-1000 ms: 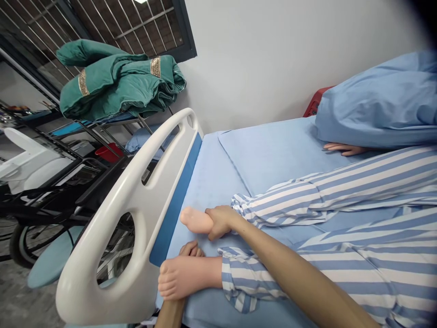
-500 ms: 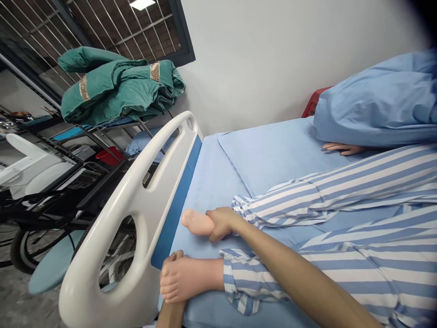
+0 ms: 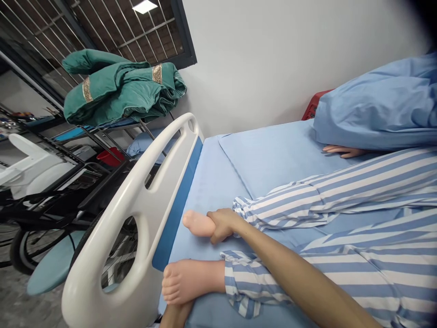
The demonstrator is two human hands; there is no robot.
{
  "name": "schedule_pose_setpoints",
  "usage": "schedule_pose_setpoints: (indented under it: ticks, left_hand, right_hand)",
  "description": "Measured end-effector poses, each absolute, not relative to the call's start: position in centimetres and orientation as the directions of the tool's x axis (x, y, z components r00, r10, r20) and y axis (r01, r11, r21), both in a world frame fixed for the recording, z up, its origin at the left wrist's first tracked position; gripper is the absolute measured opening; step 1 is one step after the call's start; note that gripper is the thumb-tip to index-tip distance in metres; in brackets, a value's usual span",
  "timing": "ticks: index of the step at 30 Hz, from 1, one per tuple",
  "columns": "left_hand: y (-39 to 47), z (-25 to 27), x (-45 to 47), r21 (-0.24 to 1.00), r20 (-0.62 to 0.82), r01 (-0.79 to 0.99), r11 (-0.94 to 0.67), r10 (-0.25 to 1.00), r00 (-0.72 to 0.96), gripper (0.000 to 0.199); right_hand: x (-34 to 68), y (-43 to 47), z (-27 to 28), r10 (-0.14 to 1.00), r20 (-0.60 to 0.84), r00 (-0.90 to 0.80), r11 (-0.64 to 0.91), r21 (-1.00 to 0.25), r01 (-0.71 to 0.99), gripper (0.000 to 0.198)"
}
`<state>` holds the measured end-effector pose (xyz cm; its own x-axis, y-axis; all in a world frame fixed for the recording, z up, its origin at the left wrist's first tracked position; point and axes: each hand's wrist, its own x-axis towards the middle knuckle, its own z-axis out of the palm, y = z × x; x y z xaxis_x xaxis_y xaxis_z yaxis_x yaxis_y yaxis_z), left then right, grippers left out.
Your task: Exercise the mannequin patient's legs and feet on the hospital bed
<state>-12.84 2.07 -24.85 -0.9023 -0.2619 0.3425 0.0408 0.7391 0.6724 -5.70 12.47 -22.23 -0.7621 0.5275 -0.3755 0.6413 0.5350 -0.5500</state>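
Observation:
A manikin in blue-and-white striped trousers (image 3: 344,196) lies on the bed, its smooth plastic-looking feet near the footboard. My right hand (image 3: 223,224) is closed round the ankle of the far foot (image 3: 198,223), with the thumb on the near side and the fingers over the top. Closer to me, the near foot (image 3: 191,278) rests with its toes toward the footboard. My left hand (image 3: 184,310) reaches beneath this foot from the lower edge of the view; only the wrist area shows, and its fingers are hidden behind the foot.
The white footboard (image 3: 136,196) with cut-out handles rises at the left. Blue sheeting (image 3: 218,182) covers the mattress. Beyond the footboard are a wheelchair (image 3: 102,191) and a rack bearing folded green cloth (image 3: 136,95). A manikin hand (image 3: 343,150) lies beside the trousers.
The left hand's fingers, seen beyond the near foot before, have slipped out of sight beneath it. The right hand keeps its hold on the far ankle. The view has shifted slightly.

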Motion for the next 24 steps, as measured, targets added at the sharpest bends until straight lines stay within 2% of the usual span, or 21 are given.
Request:
schedule_pose_setpoints:
  ticks: [5,7,10,12,14,18,24]
  left_hand:
    - [1.3,-25.6,-13.8,0.648,0.324,0.007,0.761,-0.268,-0.907,0.018]
    - [0.7,-26.3,-14.5,0.649,0.277,0.029,0.760,-0.201,-0.940,0.021]
    - [0.2,-27.3,-15.1,0.677,0.232,0.147,0.721,-0.019,-0.973,0.021]
    - [0.6,-27.5,-14.7,0.668,0.347,0.110,0.736,-0.177,-0.921,0.014]
    - [1.2,-27.5,-13.9,0.634,0.458,0.116,0.765,-0.250,-0.853,0.012]
    - [1.8,-27.3,-12.9,0.557,0.542,0.151,0.817,-0.220,-0.811,0.019]
    - [1.5,-27.1,-12.8,0.430,0.584,0.153,0.889,-0.145,-0.799,0.020]
  right_hand:
    - [-5.7,12.5,-22.2,0.537,-0.373,-0.757,0.563,-0.510,0.650,0.054]
    - [-5.8,12.6,-22.5,0.539,-0.368,-0.758,0.574,-0.498,0.650,0.055]
    - [-5.9,12.8,-23.2,0.541,-0.351,-0.764,0.586,-0.495,0.642,0.057]
    - [-5.9,13.0,-23.9,0.542,-0.334,-0.771,0.597,-0.493,0.633,0.058]
    - [-6.0,13.2,-24.5,0.540,-0.311,-0.782,0.612,-0.493,0.618,0.058]
    - [-6.0,13.4,-25.0,0.529,-0.287,-0.799,0.635,-0.490,0.597,0.058]
    - [-6.0,13.6,-25.1,0.493,-0.350,-0.796,0.607,-0.517,0.603,0.057]
